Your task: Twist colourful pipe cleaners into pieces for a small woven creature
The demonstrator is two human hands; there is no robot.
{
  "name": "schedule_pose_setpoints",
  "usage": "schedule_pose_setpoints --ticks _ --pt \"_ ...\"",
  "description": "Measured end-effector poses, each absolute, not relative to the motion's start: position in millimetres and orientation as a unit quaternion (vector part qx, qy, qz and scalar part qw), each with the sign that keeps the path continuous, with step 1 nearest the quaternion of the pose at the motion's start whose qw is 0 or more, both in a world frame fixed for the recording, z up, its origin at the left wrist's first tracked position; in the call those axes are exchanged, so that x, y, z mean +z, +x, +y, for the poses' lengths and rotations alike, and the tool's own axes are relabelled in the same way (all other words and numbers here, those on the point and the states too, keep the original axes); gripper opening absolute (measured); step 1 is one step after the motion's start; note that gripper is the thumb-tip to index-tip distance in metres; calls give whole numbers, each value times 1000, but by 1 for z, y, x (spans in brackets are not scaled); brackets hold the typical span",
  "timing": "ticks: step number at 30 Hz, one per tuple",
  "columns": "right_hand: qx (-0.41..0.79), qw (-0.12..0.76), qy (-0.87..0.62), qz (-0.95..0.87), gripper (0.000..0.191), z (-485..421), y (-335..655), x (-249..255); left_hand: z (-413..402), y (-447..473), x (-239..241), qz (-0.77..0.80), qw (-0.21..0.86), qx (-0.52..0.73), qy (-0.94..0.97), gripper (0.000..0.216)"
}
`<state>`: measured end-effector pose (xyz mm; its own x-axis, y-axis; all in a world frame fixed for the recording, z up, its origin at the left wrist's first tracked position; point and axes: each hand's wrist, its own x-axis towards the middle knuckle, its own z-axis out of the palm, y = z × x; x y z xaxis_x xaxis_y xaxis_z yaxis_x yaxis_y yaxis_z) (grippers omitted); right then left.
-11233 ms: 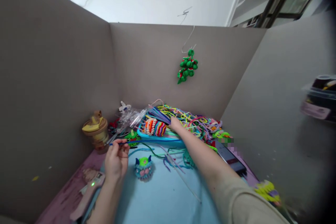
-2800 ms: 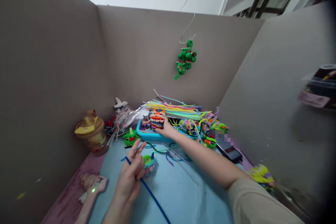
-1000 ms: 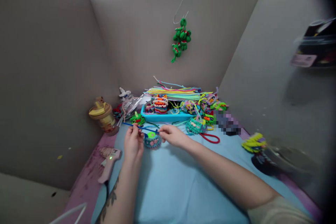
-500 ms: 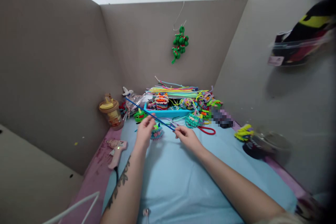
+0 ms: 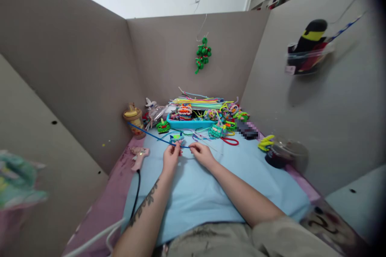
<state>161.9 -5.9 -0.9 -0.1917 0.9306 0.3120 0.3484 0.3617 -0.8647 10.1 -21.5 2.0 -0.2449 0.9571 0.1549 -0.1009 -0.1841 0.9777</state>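
Observation:
A long blue pipe cleaner (image 5: 150, 135) stretches between my hands, and its free end sticks out to the upper left. My left hand (image 5: 171, 158) is closed around it in a pinch. Close by on the right, my right hand (image 5: 201, 154) pinches its near end between thumb and fingers. Just beyond my left hand sits a small blue and pink pipe-cleaner figure (image 5: 177, 138), partly hidden by the fingers. Behind my right hand, a teal fuzzy figure (image 5: 217, 130) rests on the light-blue cloth (image 5: 208, 196).
A blue tray (image 5: 193, 123) holds many coloured pipe cleaners and figures at the back. On the left are a pink glue gun (image 5: 140, 158) with its cord and a brown lidded cup (image 5: 134, 122). A dark round container (image 5: 276, 158) stands at right. Grey panels enclose the table.
Both hands have come down and nearer to me. The pipe cleaner's free end now reaches farther left and the strand lies flatter. My view has shifted, showing my lap.

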Motion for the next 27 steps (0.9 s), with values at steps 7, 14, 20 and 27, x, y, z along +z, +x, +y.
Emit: schedule_pose_setpoints --ticks 7,14,20,27 --pt "152 464 -395 -778 19 -16 168 -7 -24 13 -1 427 442 644 456 41" --pt "82 439 -332 -831 18 -20 164 -7 -25 9 -2 416 501 611 450 40" --pt "23 407 -291 -866 22 -28 164 -3 -27 11 0 409 534 591 446 51" --pt "-3 416 -282 -865 23 -30 161 -6 -30 14 3 397 548 607 417 68"
